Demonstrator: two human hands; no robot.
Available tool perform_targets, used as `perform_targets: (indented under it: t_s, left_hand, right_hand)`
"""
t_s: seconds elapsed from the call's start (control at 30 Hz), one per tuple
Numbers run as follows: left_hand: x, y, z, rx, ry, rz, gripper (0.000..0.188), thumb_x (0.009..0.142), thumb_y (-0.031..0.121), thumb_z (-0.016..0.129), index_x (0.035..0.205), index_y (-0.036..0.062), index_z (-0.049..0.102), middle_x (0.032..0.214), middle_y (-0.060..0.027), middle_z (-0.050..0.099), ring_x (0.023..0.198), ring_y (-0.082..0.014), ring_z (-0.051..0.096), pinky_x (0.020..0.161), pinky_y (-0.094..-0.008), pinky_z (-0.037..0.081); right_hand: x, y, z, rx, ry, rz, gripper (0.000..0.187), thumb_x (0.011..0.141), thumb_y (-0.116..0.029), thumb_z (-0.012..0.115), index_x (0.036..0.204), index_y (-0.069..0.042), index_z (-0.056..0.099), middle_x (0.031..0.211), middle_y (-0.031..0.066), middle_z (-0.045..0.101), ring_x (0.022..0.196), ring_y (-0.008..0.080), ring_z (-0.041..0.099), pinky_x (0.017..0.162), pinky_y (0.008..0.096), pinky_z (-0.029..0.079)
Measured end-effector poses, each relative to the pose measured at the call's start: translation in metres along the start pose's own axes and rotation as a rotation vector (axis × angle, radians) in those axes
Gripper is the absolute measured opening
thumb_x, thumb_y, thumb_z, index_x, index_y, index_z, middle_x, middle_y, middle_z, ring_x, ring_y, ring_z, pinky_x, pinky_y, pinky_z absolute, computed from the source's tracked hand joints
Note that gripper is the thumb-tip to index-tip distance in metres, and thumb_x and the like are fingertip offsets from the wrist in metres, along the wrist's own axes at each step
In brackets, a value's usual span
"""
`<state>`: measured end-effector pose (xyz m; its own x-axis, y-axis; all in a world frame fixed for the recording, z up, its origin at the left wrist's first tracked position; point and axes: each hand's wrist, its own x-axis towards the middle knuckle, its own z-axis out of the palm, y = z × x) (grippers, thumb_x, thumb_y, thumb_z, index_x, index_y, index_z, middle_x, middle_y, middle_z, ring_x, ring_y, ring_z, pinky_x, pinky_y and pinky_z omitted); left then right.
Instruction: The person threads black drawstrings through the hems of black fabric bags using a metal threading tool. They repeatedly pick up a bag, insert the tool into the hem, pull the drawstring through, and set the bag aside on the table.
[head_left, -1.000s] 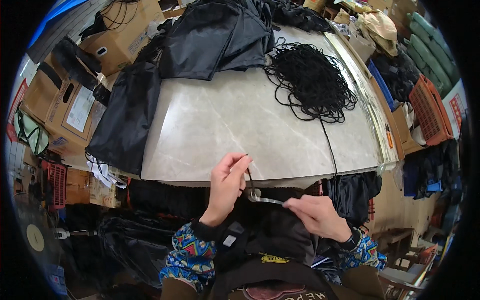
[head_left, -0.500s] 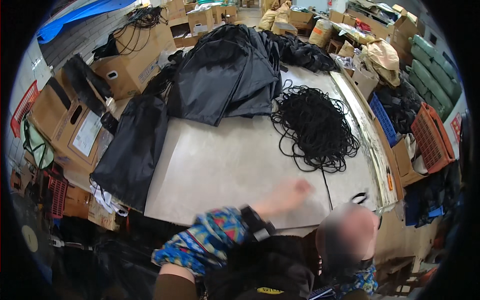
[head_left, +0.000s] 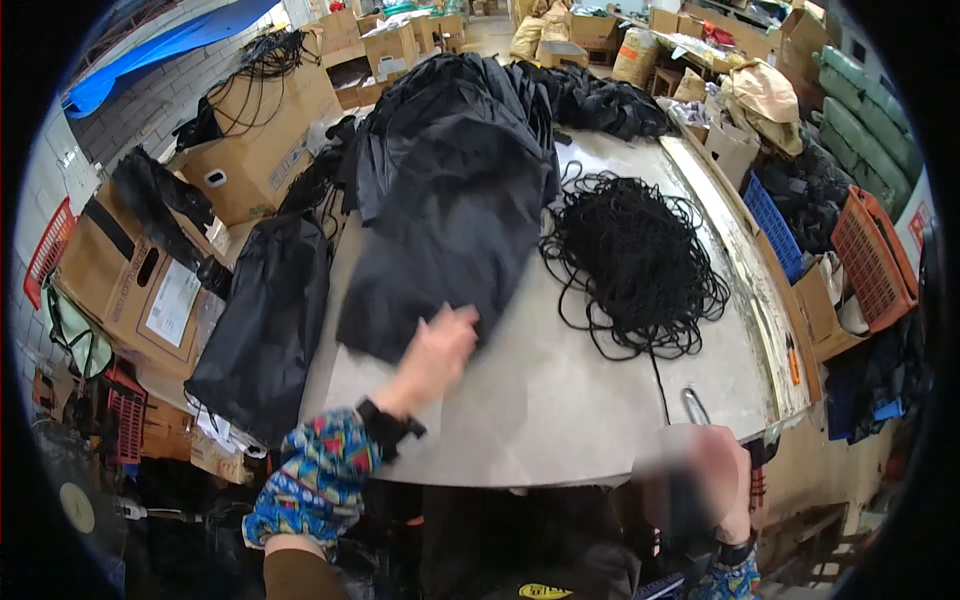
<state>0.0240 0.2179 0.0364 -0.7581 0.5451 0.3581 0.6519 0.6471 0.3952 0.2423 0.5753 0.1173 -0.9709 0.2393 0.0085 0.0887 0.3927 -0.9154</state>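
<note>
My left hand (head_left: 437, 352) is closed on the near edge of a black fabric piece (head_left: 440, 235), smeared by motion, which stretches from the fabric pile toward me. At the table's near right edge is my right hand (head_left: 722, 465), its fingers partly blurred. A thin tool with a looped end (head_left: 694, 405) sticks out above that hand and appears to be held in it. A tangled heap of black cord (head_left: 640, 265) lies on the pale table (head_left: 560, 420). One strand (head_left: 659, 385) runs from it toward my right hand.
The black fabric pile (head_left: 430, 90) covers the table's far side. A folded black piece (head_left: 265, 310) lies at the left, beside cardboard boxes (head_left: 130, 270). An orange-handled tool (head_left: 793, 360) lies on the right edge. Red (head_left: 875, 260) and blue crates (head_left: 770, 230) stand beyond.
My left hand has moved left and taken hold of black fabric, now drawn nearer over the table. My right hand stays near the right edge; the loop above it has shifted slightly left.
</note>
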Motion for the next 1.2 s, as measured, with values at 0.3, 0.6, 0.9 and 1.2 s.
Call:
perform_targets:
  t_s: [0.3,0.6,0.9,1.2]
  left_hand:
    - [-0.096,0.14,-0.019,-0.422,0.065,-0.167,0.023,0.088,0.011,0.06,0.11,0.0048,0.06,0.127,-0.0138,0.055,0.122,-0.0294,0.049,0.102,-0.0436,0.036]
    - [-0.201,0.187,0.017,-1.175,0.434,-1.004,0.021,0.096,0.022,0.054,0.089,0.0023,0.058,0.075,-0.0027,0.057,0.058,-0.0073,0.053,0.051,-0.0222,0.045]
    - [-0.153,0.2,0.029,-0.818,0.353,-0.737,0.02,0.091,0.017,0.062,0.089,-0.0024,0.059,0.07,0.0024,0.055,0.06,-0.0032,0.044,0.053,-0.0199,0.034]
    - [-0.147,0.206,0.04,-0.953,0.253,-0.653,0.019,0.089,0.015,0.063,0.089,-0.0035,0.063,0.072,-0.0037,0.06,0.061,-0.0097,0.051,0.056,-0.0248,0.041]
  right_hand:
    - [-0.024,-0.023,0.055,-0.139,-0.326,-0.138,0.026,0.094,-0.003,0.047,0.119,0.0,0.041,0.07,0.0114,0.059,0.063,0.0226,0.06,0.061,0.0297,0.046]
    - [-0.064,0.019,0.062,0.062,-0.376,0.089,0.016,0.097,-0.01,0.046,0.106,0.001,0.053,0.063,0.0012,0.051,0.058,0.007,0.046,0.054,0.0223,0.038]
    - [-0.073,0.016,0.108,0.114,-0.35,-0.041,0.023,0.096,-0.017,0.052,0.104,0.003,0.059,0.076,0.0011,0.057,0.067,0.0066,0.049,0.059,0.0229,0.041]
    - [-0.061,0.015,0.13,0.138,-0.366,-0.088,0.021,0.087,-0.015,0.061,0.086,0.005,0.057,0.061,0.0187,0.054,0.051,0.0173,0.053,0.05,0.0339,0.041]
